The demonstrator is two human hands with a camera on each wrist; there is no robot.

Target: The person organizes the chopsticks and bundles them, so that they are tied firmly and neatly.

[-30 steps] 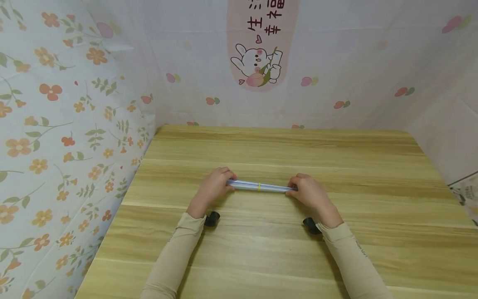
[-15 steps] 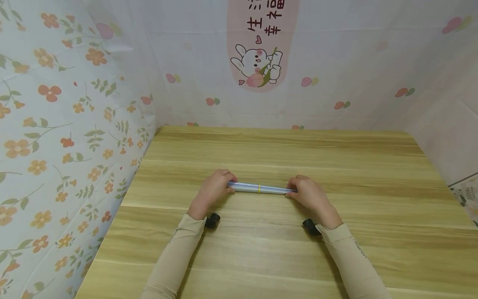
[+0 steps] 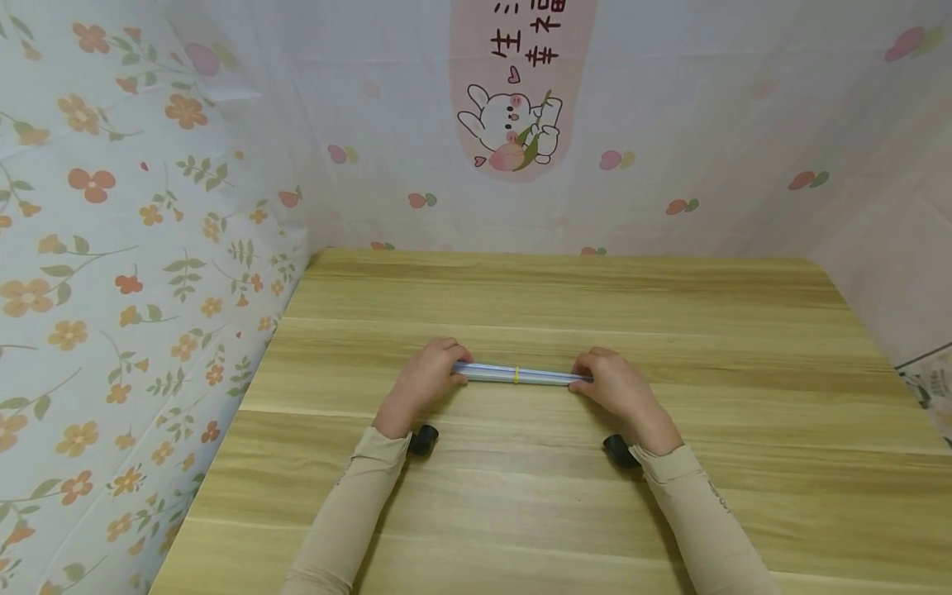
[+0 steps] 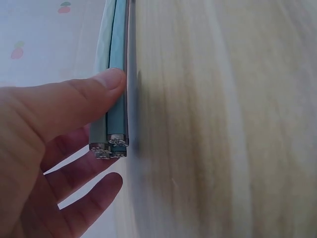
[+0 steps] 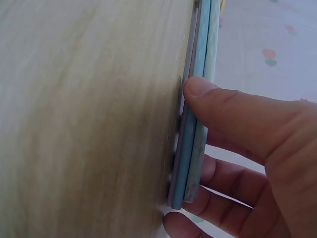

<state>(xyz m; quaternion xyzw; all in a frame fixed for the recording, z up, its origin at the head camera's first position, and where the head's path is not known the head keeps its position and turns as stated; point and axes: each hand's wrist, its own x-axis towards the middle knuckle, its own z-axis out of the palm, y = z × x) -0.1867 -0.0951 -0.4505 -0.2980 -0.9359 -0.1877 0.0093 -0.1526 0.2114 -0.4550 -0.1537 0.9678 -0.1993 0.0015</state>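
Note:
A bundle of chopsticks [image 3: 491, 373] in pale blue and green lies crosswise in the head view, with a yellow rubber band [image 3: 516, 375] around its middle. My left hand [image 3: 426, 376] pinches its left end between thumb and fingers. In the left wrist view, the chopsticks [image 4: 117, 106] end in square, silver-coloured caps just below the thumb. At the other end, the thumb and fingers of my right hand [image 3: 616, 387] pinch the bundle. The right wrist view shows the slimmer ends of the chopsticks [image 5: 185, 153] close to the tabletop.
The wood-grain table [image 3: 513, 504] spreads around both hands. A white curtain [image 3: 669, 124] with a rabbit print hangs behind it, and a floral curtain [image 3: 149, 273] runs along the left. Black wrist devices [image 3: 422, 440] stick out inward from both sleeves.
Both hands and the chopstick bundle have shifted very slightly toward the bottom of the head view. Both grips look the same.

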